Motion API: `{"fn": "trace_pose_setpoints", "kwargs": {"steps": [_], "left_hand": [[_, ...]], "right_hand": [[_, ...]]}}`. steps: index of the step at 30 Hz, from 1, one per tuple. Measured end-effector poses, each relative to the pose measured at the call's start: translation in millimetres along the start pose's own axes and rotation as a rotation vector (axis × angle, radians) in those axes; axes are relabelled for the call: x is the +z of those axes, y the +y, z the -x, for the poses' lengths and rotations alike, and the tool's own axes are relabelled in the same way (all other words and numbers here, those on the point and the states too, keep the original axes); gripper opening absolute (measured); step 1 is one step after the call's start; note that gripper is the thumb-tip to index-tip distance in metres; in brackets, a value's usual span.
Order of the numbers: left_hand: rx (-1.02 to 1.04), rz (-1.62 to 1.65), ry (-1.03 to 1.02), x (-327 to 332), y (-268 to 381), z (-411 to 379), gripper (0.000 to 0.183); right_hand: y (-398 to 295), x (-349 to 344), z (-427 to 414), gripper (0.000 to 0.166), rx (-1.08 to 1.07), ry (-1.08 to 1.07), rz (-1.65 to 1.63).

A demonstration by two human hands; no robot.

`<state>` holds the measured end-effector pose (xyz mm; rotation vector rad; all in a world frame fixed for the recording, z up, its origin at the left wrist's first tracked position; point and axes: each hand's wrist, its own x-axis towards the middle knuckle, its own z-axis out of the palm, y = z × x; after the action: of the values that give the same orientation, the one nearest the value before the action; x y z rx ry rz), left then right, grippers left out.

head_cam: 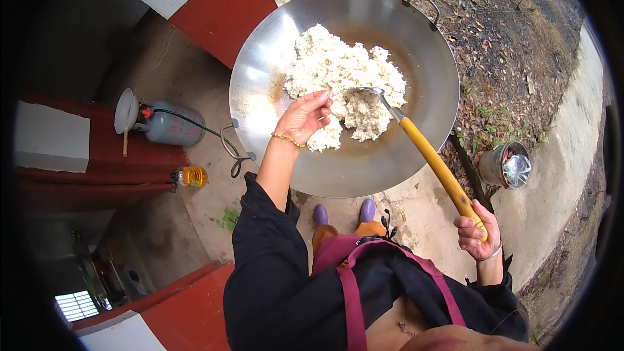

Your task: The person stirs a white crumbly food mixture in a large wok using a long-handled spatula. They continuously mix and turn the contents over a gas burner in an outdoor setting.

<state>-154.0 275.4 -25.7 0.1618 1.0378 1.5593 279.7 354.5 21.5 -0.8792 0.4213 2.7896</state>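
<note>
A very large steel wok (pixel 341 175) lies before me with a clumpy heap of white cooked rice (pixel 331 63) in it. My right hand (pixel 480 231) grips the end of the yellow wooden handle of a metal wok spatula (pixel 434 158). The spatula's metal head reaches into the rice and is partly hidden there. Over the near left part of the heap is my left hand (pixel 307 114), its fingers curled and the thumb near the index finger. Whether it pinches a bit of rice I cannot tell.
Left of the wok are a grey gas cylinder (pixel 175 123) with a hose, a white long-handled ladle (pixel 126 112) and a bottle of yellow oil (pixel 191 176). A metal bucket (pixel 492 165) holding clear plastic stands right. Red-and-white walls (pixel 224 9) border the left side.
</note>
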Motion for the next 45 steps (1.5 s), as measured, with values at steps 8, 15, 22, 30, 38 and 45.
{"fn": "trace_pose_setpoints", "kwargs": {"steps": [8, 15, 22, 30, 38, 45], "left_hand": [[0.345, -0.105, -0.925, 182.9, 50.1, 208.0, 0.019], [1.235, -0.379, -1.0, 166.0, 31.4, 271.6, 0.034], [1.066, -0.616, -0.543, 116.5, 33.3, 360.0, 0.028], [0.484, 0.127, 0.687, -105.6, -125.3, 367.9, 0.004], [0.361, 0.147, 0.816, -150.3, -198.3, 385.2, 0.021], [0.146, 0.28, 1.06, -148.7, -263.8, 358.0, 0.021]], "right_hand": [[3.6, -1.7, -3.1, 0.032, 0.039, 0.003, 0.044], [29.6, -8.9, -21.2, 0.034, 0.048, 0.053, 0.191], [50.5, -22.3, -37.7, 0.03, 0.053, 0.03, 0.436], [75.9, 74.6, 63.4, 0.042, -0.295, 0.205, 1.14], [15.5, 219.6, 74.5, 0.022, -1.321, 0.665, 3.478], [-56.9, 277.0, 25.4, 0.025, -1.065, 0.865, 3.817]]}}
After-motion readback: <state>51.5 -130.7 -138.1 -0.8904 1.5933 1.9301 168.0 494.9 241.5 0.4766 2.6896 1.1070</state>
